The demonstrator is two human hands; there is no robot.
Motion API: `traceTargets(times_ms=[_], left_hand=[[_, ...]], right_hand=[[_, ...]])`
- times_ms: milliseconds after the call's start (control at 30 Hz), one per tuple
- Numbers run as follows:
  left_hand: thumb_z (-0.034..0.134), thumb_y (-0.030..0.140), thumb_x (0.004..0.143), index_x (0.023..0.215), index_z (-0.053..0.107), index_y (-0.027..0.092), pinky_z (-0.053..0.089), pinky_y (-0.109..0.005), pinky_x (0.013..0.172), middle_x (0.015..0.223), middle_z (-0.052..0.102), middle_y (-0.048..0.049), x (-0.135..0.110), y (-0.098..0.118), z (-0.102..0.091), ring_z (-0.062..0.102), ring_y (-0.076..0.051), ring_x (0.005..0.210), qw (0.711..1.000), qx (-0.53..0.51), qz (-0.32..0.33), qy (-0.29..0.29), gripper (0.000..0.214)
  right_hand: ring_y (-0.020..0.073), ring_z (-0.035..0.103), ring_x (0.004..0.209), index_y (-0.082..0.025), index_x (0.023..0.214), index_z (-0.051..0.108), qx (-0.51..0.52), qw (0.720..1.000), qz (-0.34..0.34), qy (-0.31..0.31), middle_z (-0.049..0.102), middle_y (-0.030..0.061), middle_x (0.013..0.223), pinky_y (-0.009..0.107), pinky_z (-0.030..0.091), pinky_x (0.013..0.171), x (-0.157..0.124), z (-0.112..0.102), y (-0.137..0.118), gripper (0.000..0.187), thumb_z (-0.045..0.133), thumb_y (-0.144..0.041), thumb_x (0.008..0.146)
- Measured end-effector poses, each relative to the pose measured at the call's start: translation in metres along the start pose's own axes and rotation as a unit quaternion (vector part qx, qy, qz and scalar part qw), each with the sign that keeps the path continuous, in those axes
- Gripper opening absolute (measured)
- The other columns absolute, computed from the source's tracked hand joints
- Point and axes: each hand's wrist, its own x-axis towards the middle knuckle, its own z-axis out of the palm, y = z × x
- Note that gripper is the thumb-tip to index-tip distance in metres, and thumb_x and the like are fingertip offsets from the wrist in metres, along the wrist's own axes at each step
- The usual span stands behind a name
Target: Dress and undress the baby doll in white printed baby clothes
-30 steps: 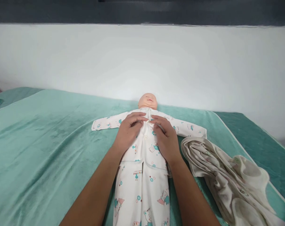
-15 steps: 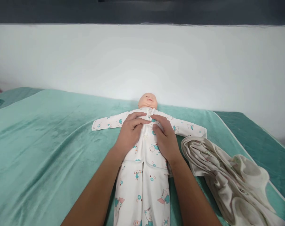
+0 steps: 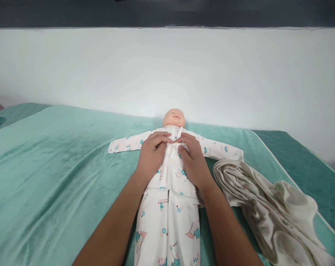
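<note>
A baby doll [image 3: 174, 118] lies on its back on a teal blanket [image 3: 59, 155], dressed in a white romper [image 3: 170, 207] printed with teal and pink animals, sleeves spread out to both sides. My left hand [image 3: 152, 153] and my right hand [image 3: 193, 159] rest on the doll's chest, fingertips curled and pinching the romper's front placket together near the collar. A white button shows just below my fingertips.
A crumpled cream cloth [image 3: 267, 207] lies heaped on the blanket to the right of the doll. A white wall [image 3: 167, 74] rises close behind the doll's head. The blanket's right edge drops off beyond the cloth.
My fingertips have drawn closer together on the upper chest, bunching the romper's front between them. The doll and the cloth stay where they were.
</note>
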Motion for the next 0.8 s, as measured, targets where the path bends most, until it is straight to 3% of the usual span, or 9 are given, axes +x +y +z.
traceTargets(times_ms=[467, 667, 733, 800], left_hand=[[0.047, 0.008, 0.085, 0.080, 0.078, 0.028, 0.046, -0.038, 0.109, 0.116, 0.073, 0.0007, 0.000, 0.004, -0.002, 0.064, -0.019, 0.117, 0.999, -0.028, -0.006, -0.031, 0.037], [0.049, 0.011, 0.087, 0.077, 0.072, 0.024, 0.045, -0.039, 0.107, 0.113, 0.074, -0.0007, 0.000, 0.002, 0.000, 0.063, -0.020, 0.116, 0.999, -0.035, -0.002, -0.019, 0.028], [0.051, 0.012, 0.086, 0.073, 0.070, 0.023, 0.043, -0.040, 0.109, 0.116, 0.072, -0.0011, 0.000, 0.003, -0.004, 0.062, -0.021, 0.118, 0.999, -0.035, -0.011, -0.037, 0.026], [0.053, 0.014, 0.086, 0.075, 0.070, 0.023, 0.042, -0.042, 0.110, 0.128, 0.068, -0.0011, 0.002, 0.006, -0.013, 0.057, -0.023, 0.127, 0.994, -0.029, -0.018, -0.102, 0.022]], right_hand=[[0.0244, 0.049, 0.132, -0.028, 0.098, 0.057, 0.034, 0.999, 0.020, 0.009, 0.059, 0.0039, 0.133, 0.048, 0.033, 0.114, 0.000, 0.000, 0.000, 0.015, 0.046, -0.023, 0.090], [0.0236, 0.052, 0.126, -0.028, 0.095, 0.057, 0.062, 0.997, 0.032, 0.027, 0.061, 0.0024, 0.130, 0.045, 0.035, 0.112, 0.000, 0.001, 0.001, 0.012, 0.048, -0.022, 0.089], [0.0237, 0.054, 0.123, -0.027, 0.094, 0.058, 0.080, 0.995, 0.039, 0.040, 0.062, 0.0019, 0.129, 0.045, 0.037, 0.110, 0.000, 0.001, 0.002, 0.010, 0.051, -0.022, 0.088], [0.0240, 0.056, 0.119, -0.026, 0.092, 0.059, 0.102, 0.992, 0.046, 0.053, 0.063, 0.0020, 0.128, 0.044, 0.040, 0.108, 0.000, 0.001, 0.004, 0.009, 0.053, -0.022, 0.087]])
